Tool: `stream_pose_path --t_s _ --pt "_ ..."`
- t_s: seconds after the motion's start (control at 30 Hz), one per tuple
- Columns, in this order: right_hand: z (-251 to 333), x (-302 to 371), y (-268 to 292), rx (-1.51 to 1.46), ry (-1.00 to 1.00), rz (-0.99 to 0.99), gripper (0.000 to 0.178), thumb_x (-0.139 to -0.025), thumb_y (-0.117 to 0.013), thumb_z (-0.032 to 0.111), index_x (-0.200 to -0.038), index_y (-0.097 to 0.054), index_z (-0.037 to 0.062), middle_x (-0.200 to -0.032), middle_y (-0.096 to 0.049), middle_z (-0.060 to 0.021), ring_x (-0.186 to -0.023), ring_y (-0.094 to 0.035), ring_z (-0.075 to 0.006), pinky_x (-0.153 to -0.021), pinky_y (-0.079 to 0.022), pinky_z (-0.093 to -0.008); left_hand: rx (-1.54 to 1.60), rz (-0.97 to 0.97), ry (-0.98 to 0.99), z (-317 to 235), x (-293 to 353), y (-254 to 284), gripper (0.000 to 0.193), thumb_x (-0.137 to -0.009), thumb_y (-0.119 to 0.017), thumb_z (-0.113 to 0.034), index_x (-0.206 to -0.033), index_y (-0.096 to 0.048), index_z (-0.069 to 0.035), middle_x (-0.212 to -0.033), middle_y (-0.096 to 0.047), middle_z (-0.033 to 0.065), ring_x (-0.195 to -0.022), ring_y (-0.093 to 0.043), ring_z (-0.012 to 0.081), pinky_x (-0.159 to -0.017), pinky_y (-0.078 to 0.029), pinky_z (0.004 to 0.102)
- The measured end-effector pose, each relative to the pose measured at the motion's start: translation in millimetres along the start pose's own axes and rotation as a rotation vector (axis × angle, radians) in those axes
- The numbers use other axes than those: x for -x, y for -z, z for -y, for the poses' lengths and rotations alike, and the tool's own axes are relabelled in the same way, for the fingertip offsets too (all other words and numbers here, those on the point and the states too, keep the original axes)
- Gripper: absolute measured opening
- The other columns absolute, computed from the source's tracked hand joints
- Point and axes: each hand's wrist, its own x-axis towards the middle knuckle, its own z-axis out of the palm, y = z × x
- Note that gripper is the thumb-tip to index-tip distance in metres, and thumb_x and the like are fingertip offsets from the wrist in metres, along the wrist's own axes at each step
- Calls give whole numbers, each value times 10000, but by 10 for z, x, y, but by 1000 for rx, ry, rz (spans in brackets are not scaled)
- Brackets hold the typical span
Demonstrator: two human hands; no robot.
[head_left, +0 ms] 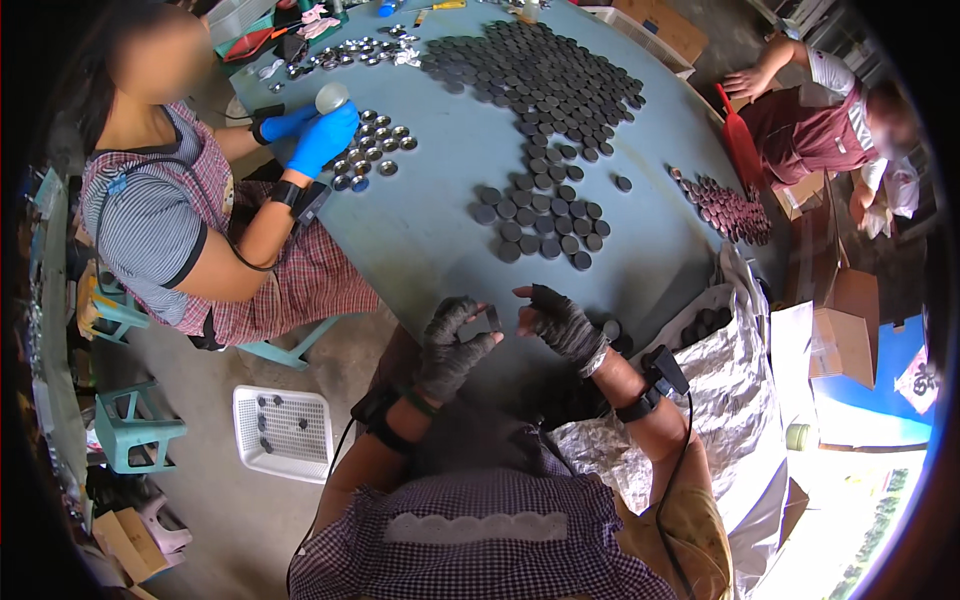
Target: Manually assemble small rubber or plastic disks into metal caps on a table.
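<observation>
The centre and top of the frame are filled by a broad, flat, blue-grey table (450, 190). The left side is taken up by a seated co-worker (150, 235) in a striped shirt and checked apron; a translucent round cup (331, 97) is held in this person's blue-gloved hands, above a cluster of shiny metal cups (375, 150). Across the table's upper middle, a large spread of dark grey round discs (540, 75) is laid out, narrowing toward a looser group at the centre. At lower right, a crumpled silver-white sack (690, 410) is draped beside the table edge. A second co-worker (810, 130), in a maroon apron, is seen at upper right. On the floor at lower left are placed a white perforated plastic basket (285, 432), with a few dark pieces inside, and a teal plastic stool (138, 428).

Just below the centre, two hands in dark grey fingerless gloves are raised near the table's front edge. By the left hand (450, 345), a single thin dark disc (491, 318) is pinched upright between thumb and fingertip. The right hand (562, 325) is held just beside it, partly curled, thumb and forefinger parted, with nothing visibly gripped.
</observation>
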Motion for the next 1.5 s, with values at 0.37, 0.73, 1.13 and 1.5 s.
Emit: stream_pose_path --t_s 0.37,0.73,1.13,1.5 --pt "389 -1411 -411 723 257 -54 211 -798 -700 124 -983 -629 52 -839 -622 -6 -783 -572 -86 -703 -473 -261 -416 -249 -236 335 -655 557 435 -710 -752 -33 -1115 -594 -12 -1107 -580 94 -1035 -559 234 -903 -460 367" --pt "660 -3378 -773 1216 497 -286 209 -773 -680 264 -874 -655 82 -926 -635 -132 -841 -612 -354 -753 -490 -450 -611 -267 -330 412 -779 695 356 -741 -722 -50 -1075 -612 6 -983 -620 130 -867 -589 288 -837 -486 410" --pt "852 -2085 -230 1901 96 -113 251 -837 -550 177 -1059 -662 145 -1054 -646 -101 -1036 -569 -317 -891 -435 -420 -584 -258 -334 506 -719 651 329 -740 -703 -11 -1055 -610 6 -936 -615 111 -805 -581 230 -767 -495 353" --pt "276 -32 -160 1265 595 -172 399 -761 -694 213 -1108 -585 50 -1077 -589 -155 -1019 -534 -352 -922 -413 -451 -619 663 -248 -256 558 176 324 -755 -737 -206 -1008 -652 -23 -1020 -629 153 -914 -634 290 -798 -520 386"
